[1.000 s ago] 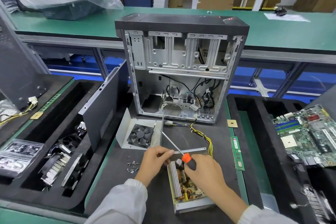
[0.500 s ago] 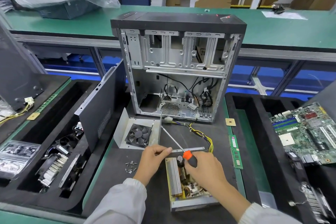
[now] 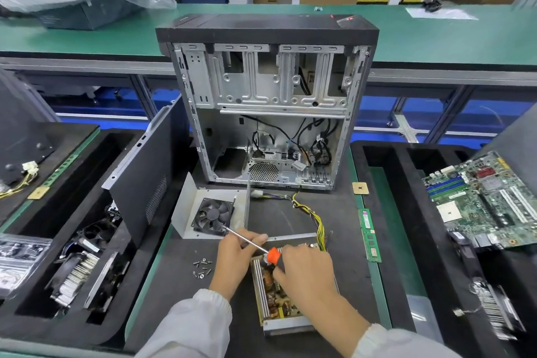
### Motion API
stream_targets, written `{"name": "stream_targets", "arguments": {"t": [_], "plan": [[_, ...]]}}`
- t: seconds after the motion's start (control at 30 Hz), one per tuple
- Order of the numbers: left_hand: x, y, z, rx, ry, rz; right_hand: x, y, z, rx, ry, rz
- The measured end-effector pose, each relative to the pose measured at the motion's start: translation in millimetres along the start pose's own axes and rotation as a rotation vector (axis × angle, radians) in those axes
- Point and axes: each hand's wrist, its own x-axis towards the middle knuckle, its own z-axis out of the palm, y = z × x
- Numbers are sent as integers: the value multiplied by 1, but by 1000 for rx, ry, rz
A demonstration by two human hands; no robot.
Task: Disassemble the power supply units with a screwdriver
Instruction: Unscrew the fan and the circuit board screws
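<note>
Head camera looked down on a dark work mat [image 3: 290, 212] with green edges, inside a workshop with a long green bench [image 3: 436, 35] and cardboard boxes behind it. An open computer case [image 3: 267, 102] stood upright on the mat, and in front of it lay a metal cover with a fan [image 3: 213, 216] and some loose screws [image 3: 202, 267]. The power supply unit [image 3: 279, 299], opened at the top, lay near the front edge of the mat, under both hands. The right hand [image 3: 308, 270] gripped the orange handle of the screwdriver [image 3: 273, 255] above the unit, its fingers curled around it. The left hand [image 3: 235, 256] pinched the metal shaft just beside the unit's left corner. Black foam trays stood on each side: the left tray [image 3: 35, 317] held heatsinks and fans, the right tray [image 3: 377, 160] a green motherboard [image 3: 488, 200].
</note>
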Motion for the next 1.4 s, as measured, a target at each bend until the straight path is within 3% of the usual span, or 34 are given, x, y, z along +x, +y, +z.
{"name": "stream_targets", "arguments": {"t": [0.3, 0.63, 1.03, 1.4], "plan": [[-3, -1, 7, -63, 96, 41, 1, 10, -7, 77, 32, 20], [-16, -11, 7, -44, 152, 96, 4, 6, 14, 36, -43, -15], [-14, -17, 2, -55, -195, 17, 4, 3, 30, -17, -71, 23], [-18, -25, 6, -146, -40, -30, 10, 4, 20, -62, -98, 32]]}}
